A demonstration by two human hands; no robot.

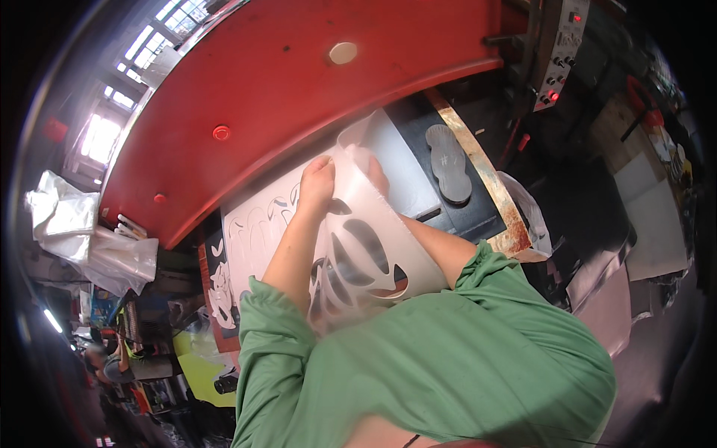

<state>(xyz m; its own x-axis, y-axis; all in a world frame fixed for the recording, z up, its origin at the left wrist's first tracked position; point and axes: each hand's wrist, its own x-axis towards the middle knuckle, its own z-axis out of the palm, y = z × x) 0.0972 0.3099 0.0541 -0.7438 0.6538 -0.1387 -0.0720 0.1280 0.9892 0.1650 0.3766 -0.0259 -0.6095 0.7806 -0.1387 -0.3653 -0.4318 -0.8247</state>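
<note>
A pale, flexible sheet with several large cut-out holes hangs bent in front of my body. My left hand is closed on its upper part, thumb uppermost. On the far side of the same sheet, my right hand grips near the top edge; the sheet covers part of its fingers. Beneath my left forearm, another pale sheet with curved cut outlines lies on the work surface. To the right of my hands, a grey sole-shaped block rests on the dark bed.
A red machine beam spans the far side, with a red button on it. Pale cut scraps lie at the left. A control panel stands far right. Clear plastic bags hang left; a worn metal strip edges the bed.
</note>
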